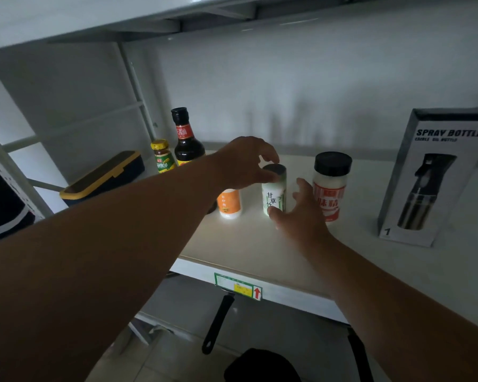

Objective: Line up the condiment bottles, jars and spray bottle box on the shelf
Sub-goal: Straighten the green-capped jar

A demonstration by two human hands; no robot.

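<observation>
On the smooth pale shelf [260,244], the green-labelled cylindrical jar [273,193] is pinched at its dark cap by the curled fingers of the left hand [243,164], while its base is touched by the thumb of the right hand [301,213], whose fingers are spread. The jar could be tipped if the cap is pulled while the base is blocked, and the white plastic orange-labelled jar [229,204] just beside it or the black-lidded red-labelled jar [330,186] could be knocked. The cardboard spray bottle box [436,177] is stood upright well apart, at the right.
</observation>
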